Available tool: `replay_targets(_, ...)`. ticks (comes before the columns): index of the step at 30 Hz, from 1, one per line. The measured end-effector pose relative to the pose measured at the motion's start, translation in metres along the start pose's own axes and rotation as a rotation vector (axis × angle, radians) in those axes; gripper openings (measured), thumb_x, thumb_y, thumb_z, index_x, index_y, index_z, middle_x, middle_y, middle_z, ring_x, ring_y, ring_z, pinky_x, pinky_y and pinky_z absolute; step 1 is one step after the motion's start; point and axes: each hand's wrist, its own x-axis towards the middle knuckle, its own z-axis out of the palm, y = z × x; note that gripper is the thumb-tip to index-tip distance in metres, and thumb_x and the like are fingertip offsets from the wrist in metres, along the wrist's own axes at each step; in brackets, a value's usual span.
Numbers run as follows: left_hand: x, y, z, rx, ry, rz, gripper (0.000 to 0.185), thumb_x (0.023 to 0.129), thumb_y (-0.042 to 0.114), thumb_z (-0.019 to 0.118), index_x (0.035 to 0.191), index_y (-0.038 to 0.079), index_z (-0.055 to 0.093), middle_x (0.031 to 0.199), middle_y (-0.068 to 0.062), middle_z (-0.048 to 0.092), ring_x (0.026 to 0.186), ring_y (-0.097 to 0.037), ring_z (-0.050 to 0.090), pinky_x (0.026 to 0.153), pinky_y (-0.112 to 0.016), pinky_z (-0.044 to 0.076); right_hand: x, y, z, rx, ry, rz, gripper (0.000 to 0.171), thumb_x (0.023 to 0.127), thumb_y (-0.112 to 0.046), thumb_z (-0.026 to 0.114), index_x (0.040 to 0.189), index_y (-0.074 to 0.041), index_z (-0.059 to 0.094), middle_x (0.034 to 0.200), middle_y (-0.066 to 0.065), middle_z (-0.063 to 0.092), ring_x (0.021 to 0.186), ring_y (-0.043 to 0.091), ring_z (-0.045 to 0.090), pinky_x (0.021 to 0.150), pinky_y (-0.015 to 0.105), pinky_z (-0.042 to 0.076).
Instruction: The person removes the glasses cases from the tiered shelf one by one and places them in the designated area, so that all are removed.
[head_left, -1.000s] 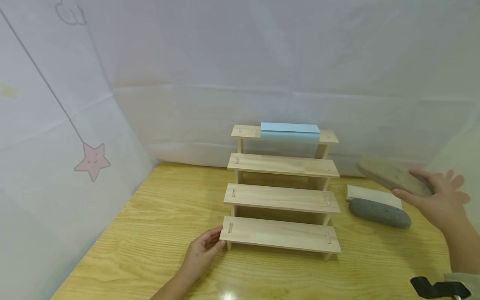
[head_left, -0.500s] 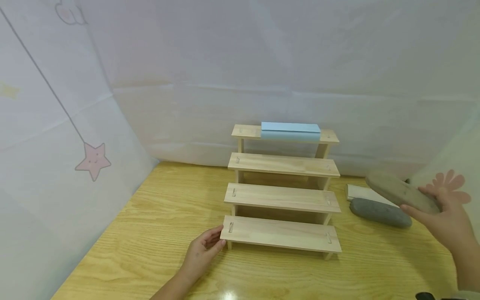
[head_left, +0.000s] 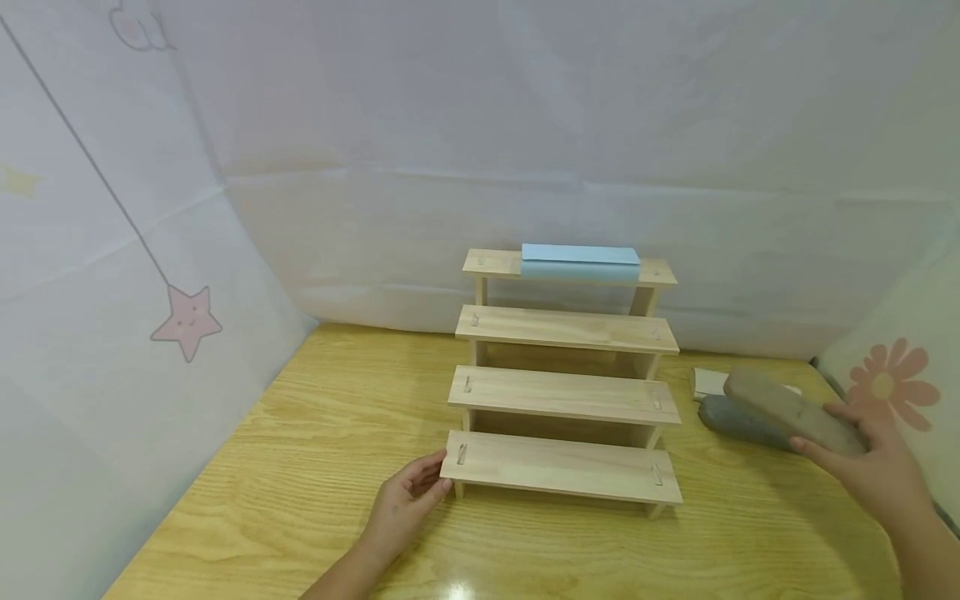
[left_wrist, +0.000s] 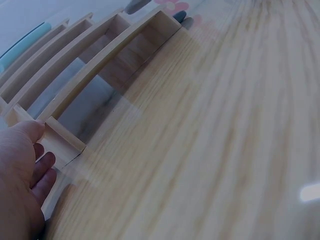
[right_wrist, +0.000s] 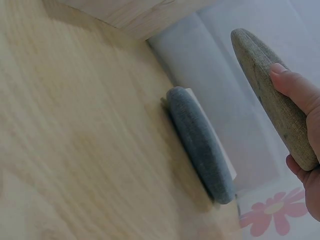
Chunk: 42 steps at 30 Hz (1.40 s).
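Note:
A beige fabric-covered glasses case (head_left: 783,410) is in my right hand (head_left: 876,467), gripped by its near end between thumb and fingers. It is held raised, and in the head view it overlaps a dark grey glasses case (head_left: 738,422) lying on the table. Behind the grey one lies a cream case (head_left: 707,383), partly hidden. My left hand (head_left: 399,502) holds the left end of the lowest step of a wooden four-tier stand (head_left: 562,465), its thumb at the front corner. On the top step rests a light blue folding case (head_left: 581,263).
The wood-grain table (head_left: 322,433) extends around the stand. Close behind it hangs a pale cloth backdrop (head_left: 390,225), with side panels left and right. A printed pink flower (head_left: 892,383) shows on the right panel, beside my right hand.
My right hand moves the beige case to the right, then lowers it closer over the grey case. The left hand and the stand hold still.

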Motion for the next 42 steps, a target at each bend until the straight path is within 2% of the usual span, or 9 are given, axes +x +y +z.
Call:
replay_targets(2, 0.0, 0.0, 0.0, 0.0, 0.0, 0.0, 0.04, 0.088, 0.015, 0.073, 0.126, 0.007, 0.064, 0.123, -0.012, 0.069, 0.109, -0.022, 0.067, 0.087, -0.013, 0.052, -0.002, 0.003, 0.004, 0.003, -0.015, 0.01, 0.087, 0.091, -0.038, 0.07, 0.15, 0.007, 0.024, 0.153, 0.04, 0.018, 0.119, 0.062, 0.034, 0.089, 0.055, 0.044)
replay_targets(4, 0.0, 0.0, 0.0, 0.001, 0.001, 0.0, 0.04, 0.088, 0.016, 0.073, 0.126, 0.007, 0.064, 0.123, -0.011, 0.069, 0.109, -0.022, 0.067, 0.087, -0.013, 0.052, -0.005, 0.005, 0.007, 0.012, -0.038, 0.019, 0.087, 0.092, -0.039, 0.069, 0.15, 0.007, 0.023, 0.152, 0.042, 0.016, 0.123, 0.067, 0.03, 0.091, 0.076, 0.032)
replay_targets(7, 0.0, 0.0, 0.0, 0.0, 0.001, -0.001, 0.039, 0.088, 0.016, 0.073, 0.126, 0.008, 0.064, 0.122, -0.011, 0.069, 0.109, -0.022, 0.067, 0.087, -0.013, 0.052, -0.008, 0.01, 0.012, -0.004, -0.056, 0.033, 0.086, 0.092, -0.041, 0.067, 0.149, 0.009, 0.025, 0.149, 0.044, 0.021, 0.123, 0.068, 0.029, 0.093, 0.079, 0.03)
replay_targets(9, 0.0, 0.0, 0.0, 0.0, 0.0, -0.001, 0.039, 0.088, 0.015, 0.073, 0.125, 0.008, 0.065, 0.122, -0.011, 0.069, 0.109, -0.021, 0.068, 0.087, -0.013, 0.052, -0.01, 0.013, 0.014, 0.008, -0.073, 0.041, 0.086, 0.093, -0.041, 0.066, 0.149, 0.009, 0.025, 0.15, 0.044, 0.018, 0.126, 0.069, 0.025, 0.096, 0.081, 0.025)
replay_targets(14, -0.001, 0.001, 0.0, 0.001, 0.0, -0.004, 0.039, 0.088, 0.015, 0.073, 0.125, 0.008, 0.065, 0.123, -0.01, 0.069, 0.109, -0.021, 0.067, 0.087, -0.012, 0.052, -0.013, 0.023, 0.022, 0.011, -0.086, 0.033, 0.084, 0.093, -0.04, 0.066, 0.147, 0.012, 0.026, 0.149, 0.045, 0.018, 0.127, 0.069, 0.023, 0.099, 0.081, 0.021)
replay_targets(22, -0.001, 0.002, 0.0, -0.011, -0.005, -0.001, 0.039, 0.088, 0.015, 0.073, 0.126, 0.008, 0.064, 0.124, -0.01, 0.068, 0.109, -0.02, 0.067, 0.089, -0.014, 0.052, -0.019, 0.03, 0.031, -0.006, -0.114, 0.033, 0.084, 0.092, -0.04, 0.068, 0.147, 0.009, 0.029, 0.146, 0.046, 0.024, 0.123, 0.068, 0.028, 0.092, 0.08, 0.028)
replay_targets(36, -0.001, 0.003, 0.0, -0.011, -0.001, -0.01, 0.039, 0.088, 0.014, 0.073, 0.126, 0.006, 0.064, 0.124, -0.012, 0.068, 0.11, -0.022, 0.067, 0.089, -0.013, 0.052, -0.027, 0.041, 0.046, 0.0, -0.134, 0.018, 0.083, 0.091, -0.039, 0.07, 0.145, 0.011, 0.032, 0.145, 0.045, 0.027, 0.126, 0.065, 0.028, 0.098, 0.076, 0.027)
replay_targets(42, -0.001, 0.003, 0.0, -0.012, -0.004, -0.006, 0.039, 0.088, 0.013, 0.073, 0.125, 0.007, 0.064, 0.125, -0.011, 0.068, 0.11, -0.021, 0.067, 0.089, -0.013, 0.051, -0.028, 0.045, 0.048, -0.012, -0.129, 0.005, 0.082, 0.091, -0.039, 0.07, 0.145, 0.011, 0.033, 0.144, 0.045, 0.029, 0.125, 0.065, 0.03, 0.096, 0.076, 0.029)
